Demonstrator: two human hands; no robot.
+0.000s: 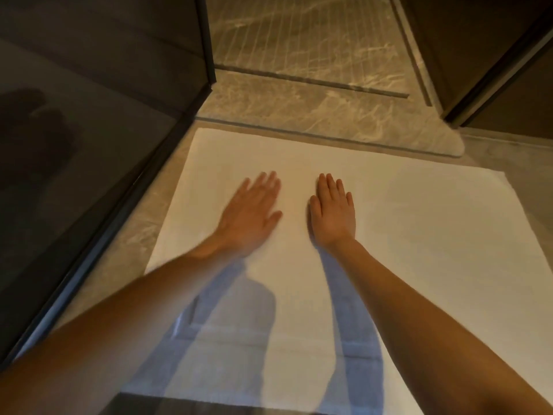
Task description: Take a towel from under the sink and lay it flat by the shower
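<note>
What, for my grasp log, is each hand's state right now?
Left hand: open, fingers straight, palm flat on the towel.
Right hand: open, fingers straight, palm flat on the towel.

Inspecting a bathroom: noting a dark-framed glass shower screen [74, 130], veined stone floor [299, 112] beside it, grooved shower floor [299, 34] beyond it, white towel [404, 223] spread flat just right of it.

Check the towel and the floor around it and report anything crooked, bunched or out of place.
Nothing stands out. The white towel lies spread flat on the floor beside the glass panel, with no bunching or turned corners showing. The left hand and right hand rest flat on it.
</note>
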